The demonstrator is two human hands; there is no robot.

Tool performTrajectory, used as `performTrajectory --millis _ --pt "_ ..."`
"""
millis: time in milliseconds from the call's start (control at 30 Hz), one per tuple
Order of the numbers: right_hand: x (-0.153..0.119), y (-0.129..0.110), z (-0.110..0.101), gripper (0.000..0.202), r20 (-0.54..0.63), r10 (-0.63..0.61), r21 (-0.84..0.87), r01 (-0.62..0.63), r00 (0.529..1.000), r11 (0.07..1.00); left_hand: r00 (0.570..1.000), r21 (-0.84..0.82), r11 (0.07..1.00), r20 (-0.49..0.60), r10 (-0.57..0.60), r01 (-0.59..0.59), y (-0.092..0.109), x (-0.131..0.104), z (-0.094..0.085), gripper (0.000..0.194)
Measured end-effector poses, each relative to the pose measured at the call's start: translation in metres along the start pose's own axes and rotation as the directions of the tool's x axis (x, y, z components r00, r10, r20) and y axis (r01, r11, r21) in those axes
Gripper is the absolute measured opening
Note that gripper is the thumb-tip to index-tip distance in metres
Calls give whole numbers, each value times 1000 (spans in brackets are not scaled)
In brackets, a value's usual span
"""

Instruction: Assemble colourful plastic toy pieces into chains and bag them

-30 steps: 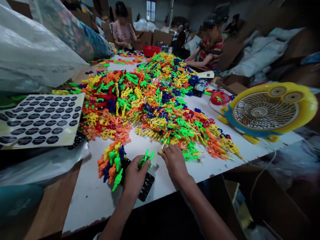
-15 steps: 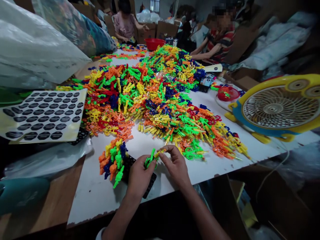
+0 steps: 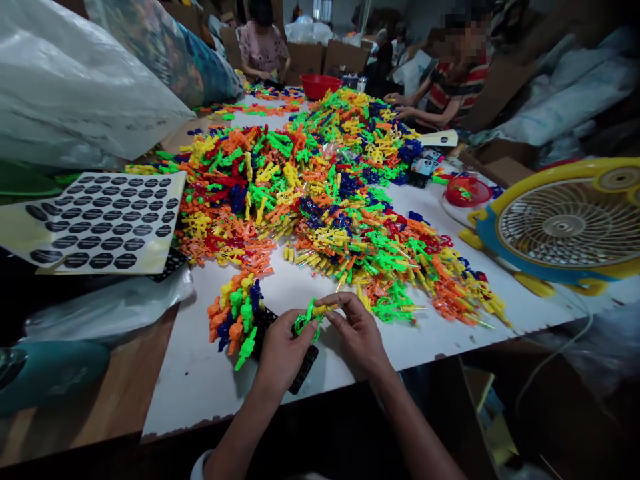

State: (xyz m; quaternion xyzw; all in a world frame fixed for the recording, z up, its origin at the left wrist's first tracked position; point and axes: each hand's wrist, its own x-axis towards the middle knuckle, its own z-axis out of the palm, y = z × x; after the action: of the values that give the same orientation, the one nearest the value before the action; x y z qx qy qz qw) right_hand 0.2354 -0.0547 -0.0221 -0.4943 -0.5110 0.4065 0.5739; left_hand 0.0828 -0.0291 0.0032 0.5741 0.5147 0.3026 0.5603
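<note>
Above the front of the table, my left hand is closed on a bright green plastic toy figure, partly hidden by the fingers. My right hand pinches a short yellow tube-like piece, which meets the green figure; whether the two are joined I cannot tell. Beneath my left hand lies a black tray, mostly covered. Green, orange, blue and yellow toy figures stand packed together at the tray's left end.
A big heap of colourful plastic toys covers the table's middle. Sticker sheets lie at left, a yellow and blue fan stands at right. A red basin is at the back. Two people sit across the table.
The green figure and yellow piece have tilted between my hands, the yellow piece now lying flatter. The whole view has shifted a little. The co-worker at right has raised their hands into sight.
</note>
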Motion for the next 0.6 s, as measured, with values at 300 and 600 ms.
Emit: performTrajectory --millis 300,600 --pt "6 -3 4 18 -12 189 100 -187 982 977 1000 -195 980 17 -21 24 -8 -4 -3 31" --pt "14 -5 -6 26 43 196 -61 -193 980 979 996 -245 966 -10 -85 80 -4 -8 -5 27"
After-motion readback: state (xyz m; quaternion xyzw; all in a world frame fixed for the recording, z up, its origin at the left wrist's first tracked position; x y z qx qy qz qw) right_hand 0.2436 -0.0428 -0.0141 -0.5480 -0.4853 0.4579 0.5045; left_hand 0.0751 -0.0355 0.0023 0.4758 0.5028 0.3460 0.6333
